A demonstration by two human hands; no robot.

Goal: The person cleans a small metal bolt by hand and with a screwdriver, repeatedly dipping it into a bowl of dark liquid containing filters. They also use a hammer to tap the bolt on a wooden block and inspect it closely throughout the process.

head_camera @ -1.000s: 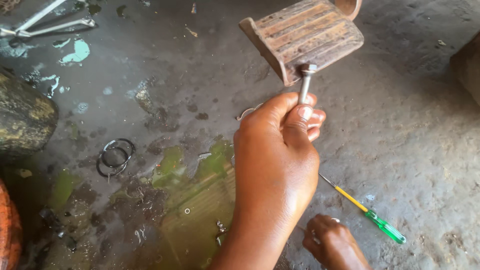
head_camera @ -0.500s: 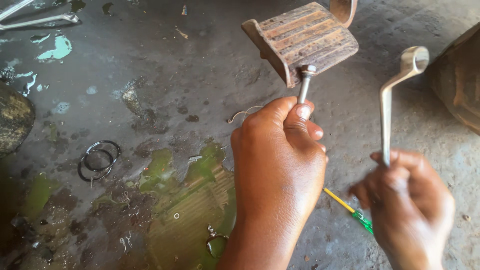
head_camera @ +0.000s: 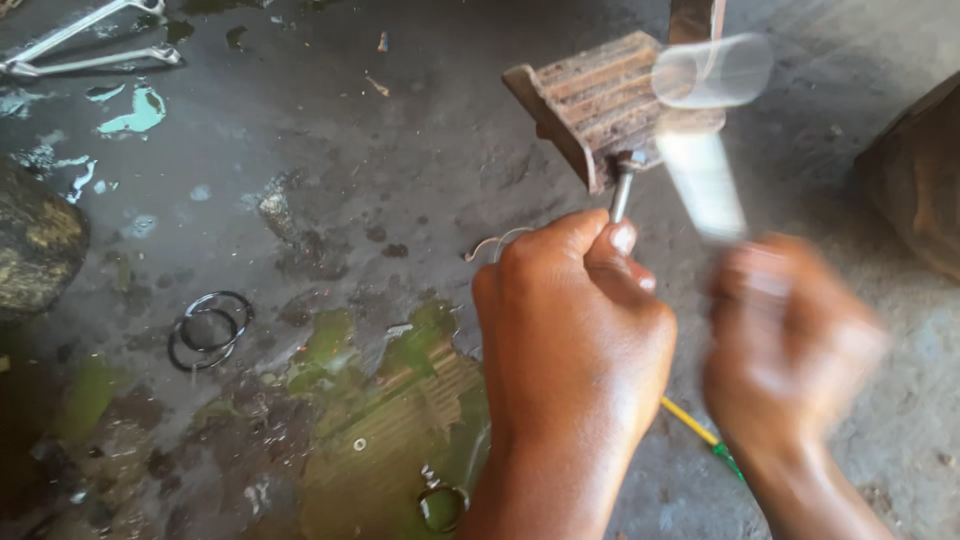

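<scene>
- Left hand [head_camera: 575, 320] was closed in a fist around the lower end of a thin metal spindle [head_camera: 621, 195], thumb pressed up against the shaft; grip clamped tight on it.
- The spindle stood nearly upright and ran up into the underside of a ribbed, rusty-brown pedal block [head_camera: 595, 100], held up in the air at a tilt, above the floor.
- Right hand [head_camera: 785, 340] was heavily motion-blurred, just beside the left hand on its right; fingers looked curled around the bottom of a pale metal bar [head_camera: 700, 175], so grip closed on it, though blur hid the finger detail.
- The bar rose from the right hand to a rounded, ring-like head that overlapped the right edge of the pedal block; could not tell from the blur whether it touched.
- A yellow-and-green-handled screwdriver [head_camera: 700, 440] lay on the floor between and below the two wrists, partly hidden by them.
- Concrete floor [head_camera: 400, 150] was dark, stained with oil and patches of green paint.
- Two thin black rings [head_camera: 208, 328] lay overlapping on the floor, well to the left of the left hand.
- A small metal ring [head_camera: 440, 505] lay near the left forearm at the bottom edge.
- A long metal tool [head_camera: 90, 40] with two slim arms lay in the top-left corner.
- A dark rounded object [head_camera: 35, 245] sat at the left edge; a brown curved object [head_camera: 915, 175] at the right edge; neither identifiable.
</scene>
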